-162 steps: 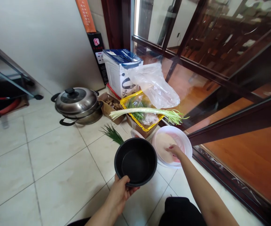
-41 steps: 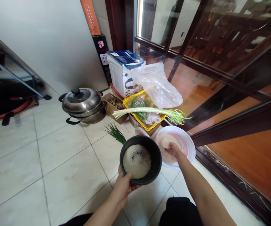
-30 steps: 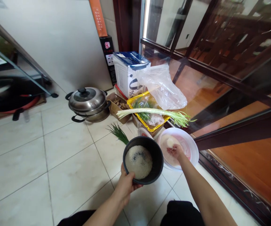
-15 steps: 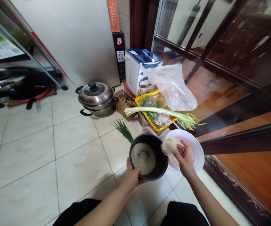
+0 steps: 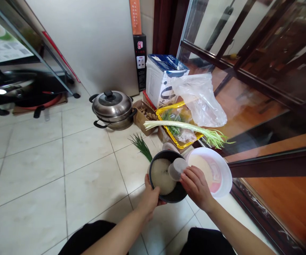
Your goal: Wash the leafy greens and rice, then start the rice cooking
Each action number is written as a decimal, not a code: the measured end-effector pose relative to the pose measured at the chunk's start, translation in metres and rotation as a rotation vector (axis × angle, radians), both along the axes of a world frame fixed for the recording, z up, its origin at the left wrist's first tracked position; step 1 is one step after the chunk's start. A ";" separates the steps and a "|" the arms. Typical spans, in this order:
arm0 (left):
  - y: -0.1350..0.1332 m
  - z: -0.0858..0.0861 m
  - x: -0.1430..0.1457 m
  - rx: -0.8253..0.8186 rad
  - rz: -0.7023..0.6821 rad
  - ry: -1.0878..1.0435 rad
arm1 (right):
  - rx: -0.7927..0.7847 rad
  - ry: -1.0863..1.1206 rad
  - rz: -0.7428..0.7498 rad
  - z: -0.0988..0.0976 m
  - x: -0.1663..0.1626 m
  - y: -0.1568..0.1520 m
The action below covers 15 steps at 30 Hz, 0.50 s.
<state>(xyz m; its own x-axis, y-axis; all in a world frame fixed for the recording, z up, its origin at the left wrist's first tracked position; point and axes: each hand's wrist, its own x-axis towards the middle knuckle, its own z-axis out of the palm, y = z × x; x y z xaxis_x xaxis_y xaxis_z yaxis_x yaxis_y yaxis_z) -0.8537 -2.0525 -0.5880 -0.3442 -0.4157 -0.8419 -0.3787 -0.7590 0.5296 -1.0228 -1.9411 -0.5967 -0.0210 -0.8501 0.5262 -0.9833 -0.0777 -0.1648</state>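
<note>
Black round pot (image 5: pixel 177 193) clasped at its rim in our left grip (image 5: pixel 149 198), our right grip (image 5: pixel 197 186) holds a translucent plastic cup (image 5: pixel 177 169) tipped over it, presumably so pale grains (image 5: pixel 162 179) land inside.

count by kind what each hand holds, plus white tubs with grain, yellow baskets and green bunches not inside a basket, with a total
Black pot (left hand): 1
Translucent cup (right hand): 1
White tub with grain: 1
Yellow basket: 1
Green bunches not inside it: 2 (pale bunch, dark bunch)
Total: 6
</note>
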 end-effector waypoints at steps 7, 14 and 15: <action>0.000 -0.002 0.000 -0.001 0.039 -0.006 | 0.267 0.175 0.117 0.021 0.005 -0.008; 0.004 -0.006 0.003 -0.051 0.036 -0.007 | 0.457 0.068 0.122 0.026 -0.004 -0.011; 0.004 -0.006 0.003 -0.041 0.029 -0.006 | 0.475 0.008 0.103 0.027 -0.005 -0.009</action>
